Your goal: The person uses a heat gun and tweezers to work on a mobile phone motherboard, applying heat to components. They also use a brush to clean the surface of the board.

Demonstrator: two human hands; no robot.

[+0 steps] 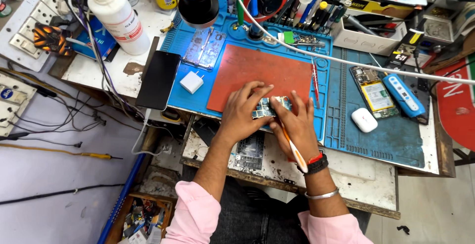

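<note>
A small phone circuit board lies at the near edge of a red mat on a blue work mat. My left hand presses down on the board's left side with its fingers spread over it. My right hand grips a toothbrush with an orange and white handle, whose head end points at the board. Most of the board is hidden under my fingers.
A black phone and a white charger plug lie to the left. An opened phone, a blue device and a white earbud case sit to the right. A white bottle and a rack of screwdrivers stand behind.
</note>
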